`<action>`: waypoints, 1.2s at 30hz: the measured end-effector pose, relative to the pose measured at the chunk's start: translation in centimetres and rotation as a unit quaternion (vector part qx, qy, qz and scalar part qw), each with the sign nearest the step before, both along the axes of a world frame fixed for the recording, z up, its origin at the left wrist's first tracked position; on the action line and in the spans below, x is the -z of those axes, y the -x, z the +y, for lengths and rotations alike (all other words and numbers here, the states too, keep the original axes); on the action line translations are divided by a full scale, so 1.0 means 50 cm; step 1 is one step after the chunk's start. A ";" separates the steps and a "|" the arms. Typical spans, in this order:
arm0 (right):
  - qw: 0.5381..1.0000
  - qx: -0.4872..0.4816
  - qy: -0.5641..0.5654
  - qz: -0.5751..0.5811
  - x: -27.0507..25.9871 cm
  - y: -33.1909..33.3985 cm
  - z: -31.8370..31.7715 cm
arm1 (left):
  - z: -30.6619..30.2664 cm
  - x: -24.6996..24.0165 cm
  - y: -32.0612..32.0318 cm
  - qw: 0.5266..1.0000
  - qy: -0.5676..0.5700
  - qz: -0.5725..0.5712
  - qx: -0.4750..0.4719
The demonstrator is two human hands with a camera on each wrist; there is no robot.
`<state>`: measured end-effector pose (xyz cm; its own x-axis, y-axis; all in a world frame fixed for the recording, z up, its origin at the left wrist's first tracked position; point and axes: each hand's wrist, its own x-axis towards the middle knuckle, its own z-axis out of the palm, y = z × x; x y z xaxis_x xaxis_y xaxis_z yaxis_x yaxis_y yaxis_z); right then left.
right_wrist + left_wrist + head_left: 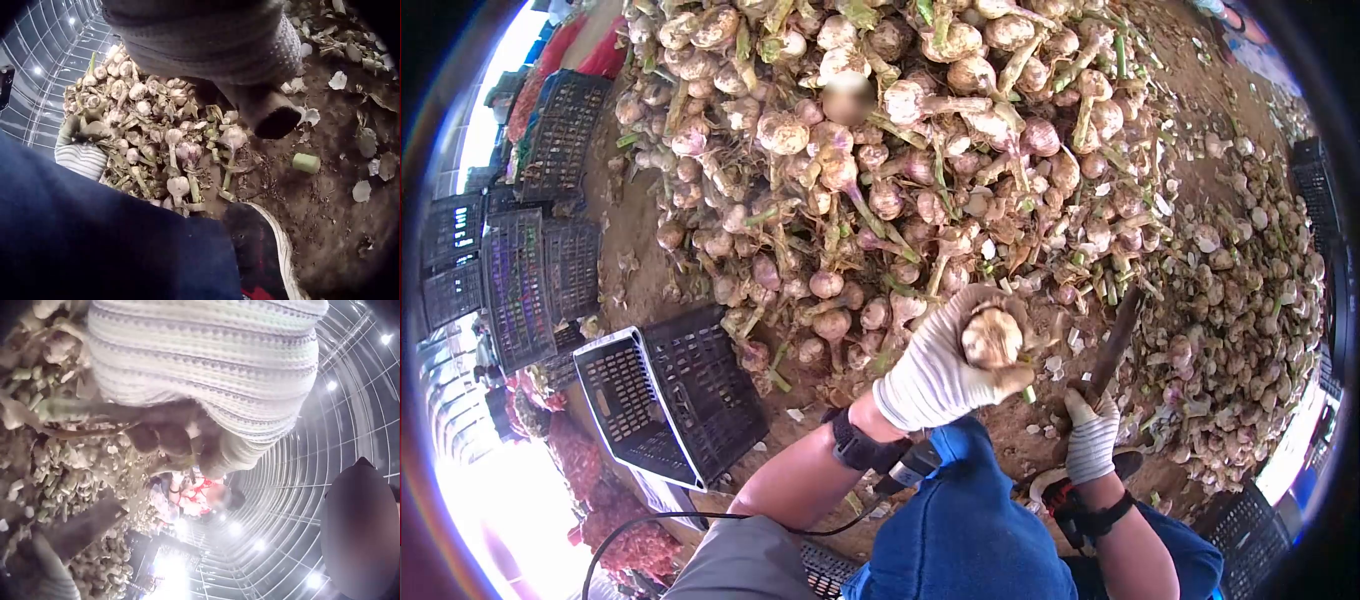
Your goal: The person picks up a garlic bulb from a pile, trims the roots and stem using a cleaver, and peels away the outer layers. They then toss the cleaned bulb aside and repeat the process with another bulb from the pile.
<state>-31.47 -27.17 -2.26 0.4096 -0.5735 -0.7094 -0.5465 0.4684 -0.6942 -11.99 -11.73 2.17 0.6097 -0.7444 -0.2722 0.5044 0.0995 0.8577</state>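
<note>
My left hand [940,372], in a white striped knit glove, grips a garlic bulb [992,337] at the near edge of a big heap of garlic [900,200]. The bulb's pale root side faces up in the head view. In the left wrist view the glove [200,356] fills the top, and a stem [75,410] sticks out beneath it. Lower right, my gloved right hand [1092,437] holds a knife by its handle, the dark blade [1116,340] pointing away from me. The handle's hollow end [279,121] shows in the right wrist view.
A smaller-looking garlic pile [1240,290] spreads on the right. A black plastic crate [705,395] lies tilted at left, with stacked crates [525,270] behind it. Cut stem pieces [306,163] and peel litter the soil beside my shoe [259,250].
</note>
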 end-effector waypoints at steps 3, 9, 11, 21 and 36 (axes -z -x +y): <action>0.999 -0.021 0.023 0.007 -0.034 -0.006 0.001 | -0.008 -0.023 0.018 0.996 -0.057 -0.064 -0.008; 0.943 -0.229 0.232 -0.063 -0.149 -0.077 0.015 | -0.003 -0.049 0.014 0.995 -0.072 -0.054 0.041; 0.814 -0.423 0.389 -0.080 -0.198 -0.120 -0.008 | 0.016 -0.021 0.020 0.991 0.048 0.120 0.025; 0.707 -0.533 0.447 -0.130 -0.240 -0.180 0.004 | -0.008 -0.057 0.026 0.929 0.096 0.354 -0.040; 0.757 -0.445 0.473 -0.069 -0.167 -0.166 -0.051 | -0.022 -0.077 0.024 0.947 -0.070 -0.313 -0.015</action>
<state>-23.18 -29.70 6.10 0.9657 -0.2506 -0.0680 -0.2440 -0.7862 -0.5677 -13.17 -12.81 6.00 0.7051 -0.7069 0.0553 -0.1094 -0.0314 0.9935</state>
